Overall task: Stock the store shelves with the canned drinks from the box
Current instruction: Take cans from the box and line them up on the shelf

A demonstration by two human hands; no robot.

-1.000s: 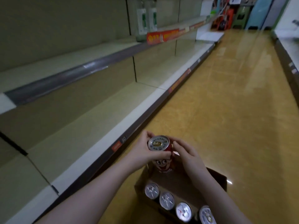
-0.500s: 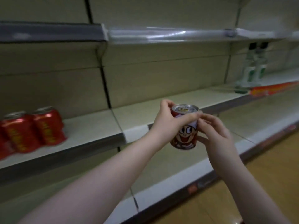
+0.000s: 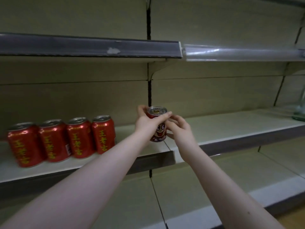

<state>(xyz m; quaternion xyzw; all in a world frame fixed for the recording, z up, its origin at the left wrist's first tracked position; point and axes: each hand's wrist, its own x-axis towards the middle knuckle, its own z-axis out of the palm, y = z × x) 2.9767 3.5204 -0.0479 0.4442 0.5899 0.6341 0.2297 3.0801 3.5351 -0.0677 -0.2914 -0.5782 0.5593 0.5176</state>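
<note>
The fingers of my left hand are curled round the upper part of the cartoon-face can. My thumb lies across the front just under the silver rim, and the other fingertips show behind the far side of the lid. My right hand closes on the same can from its right side. Its fingers are bent in against the upper wall, nearly meeting my left thumb tip, and its thumb is tucked low near the base. So the can sits upright between both hands, its painted face turned toward me and its pull-tab top in view.

The base of the can is level with the board of the middle shelf, close to the front edge and right at the seam where two shelf sections join. I cannot tell whether it is resting on the board or just above it.

To the left on that shelf, apart from the can, a row of four red cans with yellow lettering stands side by side, touching one another. At the far right edge is the bottom of a clear glass bottle. Above runs the upper shelf with its grey price rail, and the lower shelf lies beneath my forearms.
</note>
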